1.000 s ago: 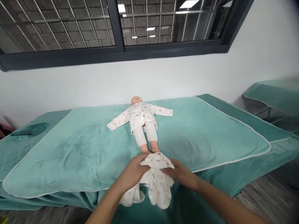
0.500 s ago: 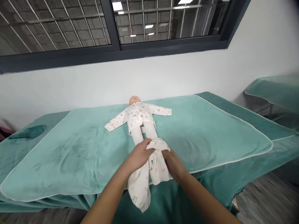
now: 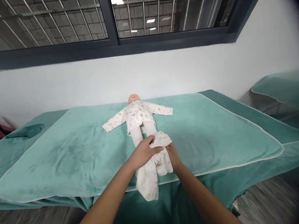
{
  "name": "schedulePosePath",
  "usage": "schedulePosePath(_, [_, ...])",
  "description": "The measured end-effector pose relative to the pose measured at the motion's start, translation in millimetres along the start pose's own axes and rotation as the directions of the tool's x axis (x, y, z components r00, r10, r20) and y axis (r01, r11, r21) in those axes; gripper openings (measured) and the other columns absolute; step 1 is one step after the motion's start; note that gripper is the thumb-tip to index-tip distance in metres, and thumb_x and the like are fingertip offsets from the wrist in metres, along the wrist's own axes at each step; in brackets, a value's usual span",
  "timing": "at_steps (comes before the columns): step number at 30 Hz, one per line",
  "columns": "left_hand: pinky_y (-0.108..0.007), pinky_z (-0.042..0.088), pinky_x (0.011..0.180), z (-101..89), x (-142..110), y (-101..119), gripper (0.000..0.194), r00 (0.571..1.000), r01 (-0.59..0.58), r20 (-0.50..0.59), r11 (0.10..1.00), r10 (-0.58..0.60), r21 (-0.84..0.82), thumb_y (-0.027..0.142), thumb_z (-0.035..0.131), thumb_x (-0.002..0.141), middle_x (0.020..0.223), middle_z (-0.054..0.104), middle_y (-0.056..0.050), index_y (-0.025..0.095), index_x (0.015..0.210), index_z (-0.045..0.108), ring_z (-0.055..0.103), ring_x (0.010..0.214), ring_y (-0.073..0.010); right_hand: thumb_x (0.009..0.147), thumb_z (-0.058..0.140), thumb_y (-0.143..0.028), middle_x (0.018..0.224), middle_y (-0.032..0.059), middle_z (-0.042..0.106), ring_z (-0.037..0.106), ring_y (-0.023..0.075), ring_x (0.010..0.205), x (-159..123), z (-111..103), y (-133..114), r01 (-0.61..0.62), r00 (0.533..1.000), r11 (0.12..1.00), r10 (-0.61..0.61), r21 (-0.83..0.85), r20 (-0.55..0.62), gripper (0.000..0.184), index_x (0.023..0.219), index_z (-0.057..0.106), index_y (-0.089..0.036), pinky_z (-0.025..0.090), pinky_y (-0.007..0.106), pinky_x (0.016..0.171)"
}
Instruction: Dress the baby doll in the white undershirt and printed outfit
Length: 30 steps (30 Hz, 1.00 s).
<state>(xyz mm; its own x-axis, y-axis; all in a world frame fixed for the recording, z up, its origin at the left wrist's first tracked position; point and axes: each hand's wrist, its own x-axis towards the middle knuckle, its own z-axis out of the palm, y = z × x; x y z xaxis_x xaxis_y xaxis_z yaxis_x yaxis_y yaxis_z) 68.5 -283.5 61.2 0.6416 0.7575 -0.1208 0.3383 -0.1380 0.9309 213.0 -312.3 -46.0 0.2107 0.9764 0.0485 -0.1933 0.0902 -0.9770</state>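
A baby doll lies on its back with its head toward the wall, in a white patterned jacket with sleeves spread wide. Its white-covered legs point toward me. White patterned baby pants are bunched at the doll's foot end, both pant legs hanging toward me. My left hand pinches the gathered fabric from the left, thumb on top. On the right, my right hand grips the other side of the pants, its fingers partly hidden by cloth. The doll's feet are covered by the fabric and my hands.
A light green blanket with pale piping covers the bed, over a darker green cover. Behind are a white wall and a dark-framed window. Another green-covered surface stands at the far right.
Both hands have shifted slightly right with the pants, which are more bunched. The right pant leg looks shorter and crumpled, and the left one has swung right and up. The doll stays put.
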Motion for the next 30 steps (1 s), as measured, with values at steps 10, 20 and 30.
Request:
schedulePosePath(10, [-0.03, 0.045, 0.078, -24.8, 13, 2, 0.026, 0.996, 0.028, -0.078, 0.998, -0.033, -0.062, 0.029, 0.063, 0.075, 0.097, 0.067, -0.004, 0.017, 0.098, 0.064, 0.061, 0.092, -0.0231, 0.078, 0.064, -0.039, 0.102, 0.0065, 0.071, 0.062, 0.0263, 0.097, 5, -3, -13, -0.002, 0.998, 0.998, -0.002, -0.055, -0.062, 0.034, 0.106, 0.067, -0.019, 0.049, 0.037, 0.082])
schedulePosePath(20, [-0.031, 0.045, 0.079, -29.7, 55, -7, 0.016, 0.947, -0.036, -0.313, 0.994, 0.067, 0.104, 0.024, 0.057, 0.073, 0.087, 0.068, -0.002, 0.018, 0.085, 0.064, 0.061, 0.087, -0.0216, 0.077, 0.066, -0.04, 0.105, 0.005, 0.071, 0.062, 0.0243, 0.093, 53, 3, -9, -0.026, 0.986, 1.0, 0.027, 0.007, -0.166, 0.033, 0.104, 0.067, -0.021, 0.047, 0.034, 0.077])
schedulePosePath(30, [-0.03, 0.043, 0.084, -40.6, 87, -6, 0.016, 0.902, -0.185, -0.319, 0.927, 0.292, 0.326, 0.019, 0.05, 0.077, 0.088, 0.068, 0.0, 0.02, 0.086, 0.063, 0.061, 0.089, -0.0196, 0.077, 0.072, -0.044, 0.104, 0.0048, 0.072, 0.064, 0.0192, 0.087, 46, 2, -14, -0.04, 0.998, 0.948, 0.021, 0.315, 0.064, 0.042, 0.111, 0.065, -0.02, 0.049, 0.031, 0.079])
